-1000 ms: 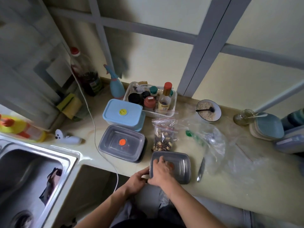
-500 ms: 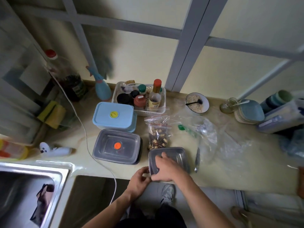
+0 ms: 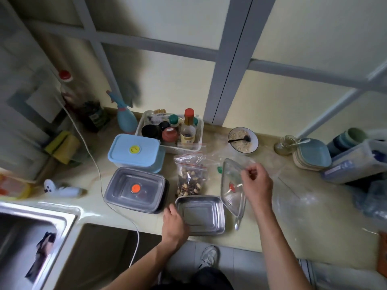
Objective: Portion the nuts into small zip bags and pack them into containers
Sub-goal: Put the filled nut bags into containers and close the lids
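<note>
An open steel container (image 3: 201, 215) sits empty at the counter's front edge. My left hand (image 3: 174, 223) rests against its left side. My right hand (image 3: 256, 185) pinches the container's clear lid (image 3: 232, 185), which has a red dot and is lifted and tilted to the right of the container. A small zip bag of mixed nuts (image 3: 191, 176) lies just behind the container. A closed steel container with an orange dot (image 3: 136, 189) and a blue lidded box (image 3: 136, 152) stand to the left.
A white basket of bottles (image 3: 171, 130) stands at the back. A bowl of oats with a spoon (image 3: 243, 140), a jar, stacked blue plates (image 3: 312, 154) and crumpled clear plastic bags (image 3: 293, 197) lie to the right. A sink (image 3: 27, 237) is at far left.
My right hand lifted the clear lid off the front steel container and swung it to the right. My left hand stayed at the container's left side.
</note>
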`<state>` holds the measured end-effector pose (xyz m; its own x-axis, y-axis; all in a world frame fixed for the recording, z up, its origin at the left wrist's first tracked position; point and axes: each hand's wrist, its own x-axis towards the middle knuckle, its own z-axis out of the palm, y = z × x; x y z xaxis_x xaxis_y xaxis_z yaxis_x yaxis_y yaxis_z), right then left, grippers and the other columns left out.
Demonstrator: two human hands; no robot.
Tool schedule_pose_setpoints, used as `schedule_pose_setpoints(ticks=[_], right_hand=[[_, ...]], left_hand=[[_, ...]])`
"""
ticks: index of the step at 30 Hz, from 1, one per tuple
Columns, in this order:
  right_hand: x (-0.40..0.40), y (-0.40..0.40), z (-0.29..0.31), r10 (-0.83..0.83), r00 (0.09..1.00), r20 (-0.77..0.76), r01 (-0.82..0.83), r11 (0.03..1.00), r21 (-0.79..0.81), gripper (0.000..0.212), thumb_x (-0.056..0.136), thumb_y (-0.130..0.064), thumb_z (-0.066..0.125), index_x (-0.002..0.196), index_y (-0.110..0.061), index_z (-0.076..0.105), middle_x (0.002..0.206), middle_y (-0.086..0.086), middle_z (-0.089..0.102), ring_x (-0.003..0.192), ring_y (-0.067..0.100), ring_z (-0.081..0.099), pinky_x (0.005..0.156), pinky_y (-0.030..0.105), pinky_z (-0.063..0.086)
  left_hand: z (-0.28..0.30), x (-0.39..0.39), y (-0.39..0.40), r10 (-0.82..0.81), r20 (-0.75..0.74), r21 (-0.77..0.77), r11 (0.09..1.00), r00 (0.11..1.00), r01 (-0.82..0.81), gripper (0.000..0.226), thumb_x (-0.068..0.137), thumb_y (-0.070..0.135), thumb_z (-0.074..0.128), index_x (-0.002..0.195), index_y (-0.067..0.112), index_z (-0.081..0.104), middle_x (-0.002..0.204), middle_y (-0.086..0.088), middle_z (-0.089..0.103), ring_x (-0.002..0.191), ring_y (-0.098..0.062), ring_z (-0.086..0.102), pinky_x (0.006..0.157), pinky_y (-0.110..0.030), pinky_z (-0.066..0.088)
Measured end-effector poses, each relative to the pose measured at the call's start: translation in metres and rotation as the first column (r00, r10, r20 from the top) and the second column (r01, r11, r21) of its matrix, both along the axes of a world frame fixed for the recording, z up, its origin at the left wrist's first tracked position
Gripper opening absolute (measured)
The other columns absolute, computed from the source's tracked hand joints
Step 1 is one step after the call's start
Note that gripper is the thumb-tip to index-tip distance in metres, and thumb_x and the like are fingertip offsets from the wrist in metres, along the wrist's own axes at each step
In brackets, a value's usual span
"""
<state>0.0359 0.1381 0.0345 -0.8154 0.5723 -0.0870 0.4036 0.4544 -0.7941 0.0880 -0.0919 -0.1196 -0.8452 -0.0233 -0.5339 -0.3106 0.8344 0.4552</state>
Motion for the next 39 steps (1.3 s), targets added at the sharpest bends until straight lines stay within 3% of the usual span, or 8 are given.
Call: schedule_pose_setpoints(ticks=[5,8,13,16,22,27,32,39], right_hand=[[-0.003,0.066,-0.049,-0.549,0.835,0.037,0.484,0.701,-0.524,0.011,0.088,-0.008,0.053,0.086,-0.009,0.064,0.082,0.01,0.065,0.073,0.026,0.061,0.069,0.038,0.053],[0.011,0.089,-0.079,-0.514,0.827,0.227,0.514,0.53,-0.674,0.014,0.097,0.005,0.05,0.096,0.007,0.064,0.073,0.006,0.058,0.072,0.017,0.059,0.055,0.012,0.049],[0.031,0.098,-0.106,-0.308,0.843,0.441,0.531,0.606,-0.592,0.018,0.098,0.004,0.048,0.086,-0.005,0.058,0.062,0.004,0.068,0.072,0.019,0.062,0.088,0.032,0.052],[0.026,0.093,-0.112,-0.29,0.831,0.474,0.519,0.712,-0.474,0.012,0.093,-0.005,0.053,0.086,0.002,0.06,0.076,0.013,0.061,0.072,0.027,0.06,0.081,0.037,0.051],[0.016,0.068,-0.082,-0.433,0.861,0.269,0.48,0.865,-0.146,0.033,0.094,-0.001,0.055,0.126,0.003,0.056,0.135,0.027,0.048,0.11,0.045,0.059,0.087,0.041,0.048],[0.002,0.03,-0.083,-0.109,0.989,0.104,0.134,0.952,-0.274,0.022,0.095,-0.002,0.053,0.097,-0.017,0.07,0.11,0.01,0.072,0.086,0.021,0.066,0.075,0.027,0.046],[0.002,-0.009,-0.086,0.366,0.93,0.044,-0.286,0.792,-0.538,0.028,0.1,-0.036,0.063,0.127,-0.029,0.063,0.117,-0.019,0.066,0.104,-0.008,0.062,0.089,0.02,0.051],[-0.002,-0.05,-0.087,0.203,0.964,0.173,-0.079,0.837,-0.542,0.054,0.105,-0.039,0.052,0.063,-0.012,0.073,0.072,0.0,0.077,0.073,0.016,0.072,0.066,0.023,0.052]], left_hand=[[0.018,-0.028,0.017,0.045,-0.052,0.048,0.998,0.998,-0.042,0.097,0.085,0.02,0.068,0.155,-0.006,0.005,0.143,-0.023,0.031,0.132,-0.039,0.041,0.113,-0.035,0.03],[0.027,-0.049,0.023,0.124,0.004,0.093,0.988,0.992,-0.124,0.102,0.086,0.021,0.068,0.155,-0.007,-0.001,0.15,-0.029,0.03,0.134,-0.043,0.042,0.112,-0.04,0.033],[0.025,-0.078,0.023,0.289,0.057,0.281,0.914,0.956,-0.293,0.095,0.071,0.023,0.071,0.149,0.002,0.019,0.133,-0.021,0.054,0.125,-0.04,0.054,0.108,-0.042,0.043],[0.025,-0.086,0.027,0.397,0.076,0.345,0.85,0.915,-0.398,0.107,0.078,0.023,0.08,0.155,0.005,0.007,0.129,-0.016,0.06,0.123,-0.036,0.057,0.108,-0.04,0.044],[0.021,-0.086,0.022,0.415,-0.125,0.337,0.872,0.901,-0.355,0.018,0.081,0.048,0.066,0.085,0.031,0.064,0.076,0.005,0.07,0.077,-0.023,0.066,0.073,-0.039,0.056],[0.047,-0.081,0.026,0.354,-0.303,0.428,0.88,0.885,-0.205,0.026,0.092,0.046,0.056,0.077,0.026,0.061,0.079,0.001,0.063,0.077,-0.016,0.06,0.072,-0.036,0.052],[0.092,-0.07,0.039,0.45,-0.236,0.671,0.716,0.861,-0.19,0.026,0.102,0.028,0.057,0.085,0.008,0.056,0.071,0.001,0.062,0.066,-0.006,0.059,0.064,-0.029,0.052],[0.082,-0.058,0.032,0.571,0.022,0.732,0.549,0.821,-0.402,0.038,0.104,0.036,0.053,0.091,0.001,0.06,0.071,-0.007,0.067,0.062,-0.013,0.063,0.059,-0.028,0.051]])
